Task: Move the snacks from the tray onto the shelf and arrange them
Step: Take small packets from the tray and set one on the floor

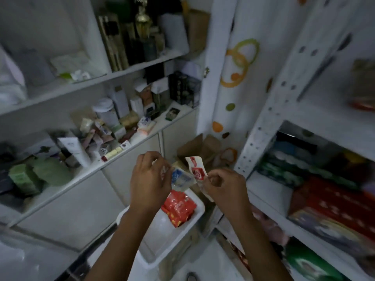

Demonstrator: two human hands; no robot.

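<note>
A white tray (160,246) sits low in the middle, with red snack packets (178,207) lying at its far end. Above it my left hand (150,179) pinches a small blue-and-clear snack packet (181,178). My right hand (223,187) pinches a strip of red-and-white snack packets (195,167) that stands up between the two hands. The white metal shelf (263,187) is at the right, holding red boxes (332,201) and green packs (284,171).
A white cabinet (85,171) at the left carries bottles, tubes and small boxes on its shelves. Brown paper bags (203,149) stand in the corner behind my hands. A curtain with orange and green rings (237,63) hangs between cabinet and shelf.
</note>
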